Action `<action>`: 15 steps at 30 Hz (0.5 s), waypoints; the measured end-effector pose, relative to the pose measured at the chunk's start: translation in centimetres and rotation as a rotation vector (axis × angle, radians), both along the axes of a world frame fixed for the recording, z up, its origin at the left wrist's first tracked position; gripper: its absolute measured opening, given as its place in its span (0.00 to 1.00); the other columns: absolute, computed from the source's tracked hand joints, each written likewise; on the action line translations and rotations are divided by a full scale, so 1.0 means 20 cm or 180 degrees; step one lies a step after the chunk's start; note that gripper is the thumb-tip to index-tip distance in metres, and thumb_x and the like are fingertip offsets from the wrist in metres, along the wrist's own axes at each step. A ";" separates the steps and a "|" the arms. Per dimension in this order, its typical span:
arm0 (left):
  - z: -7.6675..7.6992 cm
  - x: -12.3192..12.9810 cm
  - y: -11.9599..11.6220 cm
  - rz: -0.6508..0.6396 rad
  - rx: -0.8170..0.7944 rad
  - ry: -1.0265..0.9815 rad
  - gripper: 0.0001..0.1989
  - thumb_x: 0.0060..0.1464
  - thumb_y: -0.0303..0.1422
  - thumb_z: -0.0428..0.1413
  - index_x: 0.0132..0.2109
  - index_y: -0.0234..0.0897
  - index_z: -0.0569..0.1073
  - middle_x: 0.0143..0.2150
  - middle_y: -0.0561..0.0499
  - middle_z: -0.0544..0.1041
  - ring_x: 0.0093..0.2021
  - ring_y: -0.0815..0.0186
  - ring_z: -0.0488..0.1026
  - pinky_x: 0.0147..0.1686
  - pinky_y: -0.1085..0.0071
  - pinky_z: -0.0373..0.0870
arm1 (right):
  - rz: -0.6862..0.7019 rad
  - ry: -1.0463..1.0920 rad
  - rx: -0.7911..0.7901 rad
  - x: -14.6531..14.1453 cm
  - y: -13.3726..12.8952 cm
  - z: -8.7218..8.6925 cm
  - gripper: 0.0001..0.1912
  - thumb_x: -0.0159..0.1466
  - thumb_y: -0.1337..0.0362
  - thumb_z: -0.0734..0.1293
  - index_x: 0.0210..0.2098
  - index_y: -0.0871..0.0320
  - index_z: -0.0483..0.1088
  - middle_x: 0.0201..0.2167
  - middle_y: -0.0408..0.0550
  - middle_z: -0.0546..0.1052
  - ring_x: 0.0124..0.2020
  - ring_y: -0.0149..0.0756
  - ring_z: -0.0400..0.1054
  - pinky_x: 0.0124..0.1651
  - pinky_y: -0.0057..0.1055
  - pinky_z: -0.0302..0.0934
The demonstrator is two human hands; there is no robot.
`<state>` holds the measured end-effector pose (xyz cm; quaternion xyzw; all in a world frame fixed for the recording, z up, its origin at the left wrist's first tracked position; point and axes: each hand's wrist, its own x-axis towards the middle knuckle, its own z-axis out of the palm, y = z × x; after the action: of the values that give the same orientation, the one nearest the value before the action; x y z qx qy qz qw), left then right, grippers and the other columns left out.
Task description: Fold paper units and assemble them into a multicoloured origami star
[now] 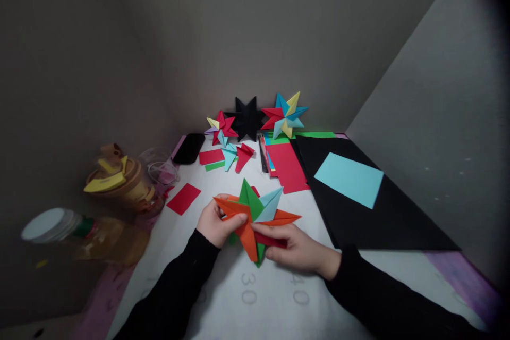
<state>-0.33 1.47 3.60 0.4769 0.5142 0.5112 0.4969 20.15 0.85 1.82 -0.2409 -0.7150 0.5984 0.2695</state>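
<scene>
A folded paper star (249,234) with orange, green, light blue and red points is held up over the white table sheet. My left hand (217,226) is closed on its left side, the thumb lying across the orange paper near the centre. On the lower right, my right hand (298,249) pinches the star's red point (273,240) between thumb and fingers. Part of the star's lower edge is hidden behind the fingers. Beyond it lie loose folded pieces, a light blue one (229,156) and a red one (244,155).
Finished stars, one black (247,118) and one multicoloured (285,117), lean on the wall. A red sheet (290,167) and black card with a light blue sheet (350,178) lie right. Left are a red rectangle (184,198), phone (189,149), jar (111,239) and brown cup (131,186).
</scene>
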 end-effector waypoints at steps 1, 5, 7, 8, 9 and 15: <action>0.00 0.00 0.00 -0.0011 0.0010 0.0020 0.17 0.37 0.32 0.65 0.36 0.34 0.69 0.30 0.52 0.77 0.31 0.65 0.74 0.33 0.69 0.70 | 0.0020 0.0006 0.0008 0.00 0.00 0.00 0.29 0.60 0.64 0.66 0.60 0.51 0.57 0.59 0.50 0.64 0.59 0.41 0.60 0.61 0.43 0.52; -0.02 0.00 0.00 -0.0075 0.0068 0.0048 0.17 0.38 0.33 0.64 0.36 0.34 0.68 0.31 0.51 0.77 0.32 0.64 0.74 0.34 0.68 0.70 | 0.0052 0.0004 -0.0045 0.01 0.01 0.00 0.29 0.61 0.62 0.65 0.61 0.51 0.56 0.60 0.50 0.63 0.59 0.42 0.58 0.61 0.43 0.51; -0.03 -0.02 0.01 -0.0109 0.0109 0.0137 0.21 0.39 0.34 0.64 0.41 0.34 0.67 0.34 0.49 0.77 0.34 0.63 0.75 0.36 0.66 0.71 | -0.0003 -0.0035 -0.0104 0.01 0.01 -0.01 0.29 0.61 0.63 0.66 0.61 0.52 0.56 0.60 0.51 0.64 0.59 0.43 0.59 0.61 0.43 0.51; -0.04 -0.03 0.01 -0.0084 0.0201 0.0239 0.25 0.41 0.35 0.64 0.46 0.35 0.65 0.38 0.47 0.76 0.36 0.62 0.75 0.38 0.64 0.71 | -0.0058 -0.0068 -0.0135 0.01 0.01 -0.01 0.30 0.61 0.63 0.66 0.61 0.53 0.56 0.60 0.51 0.64 0.59 0.43 0.59 0.61 0.44 0.51; -0.04 -0.04 0.01 0.0025 0.0399 0.0425 0.29 0.42 0.35 0.63 0.50 0.36 0.62 0.43 0.44 0.74 0.41 0.59 0.74 0.40 0.61 0.70 | -0.0121 -0.0106 -0.0160 0.01 0.01 -0.01 0.30 0.60 0.63 0.66 0.60 0.54 0.56 0.59 0.52 0.64 0.59 0.44 0.58 0.61 0.44 0.51; 0.06 -0.12 0.01 0.0787 0.3003 0.2885 0.26 0.41 0.28 0.64 0.48 0.43 0.68 0.52 0.44 0.64 0.56 0.49 0.61 0.53 0.50 0.59 | -0.0265 -0.0186 -0.0110 0.00 0.01 0.02 0.29 0.60 0.67 0.65 0.60 0.54 0.57 0.58 0.52 0.65 0.58 0.43 0.61 0.60 0.44 0.54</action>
<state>-2.68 1.69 4.78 0.7484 0.4444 0.4835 -0.0927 20.21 1.12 2.22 -0.2924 -0.7015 0.5916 0.2691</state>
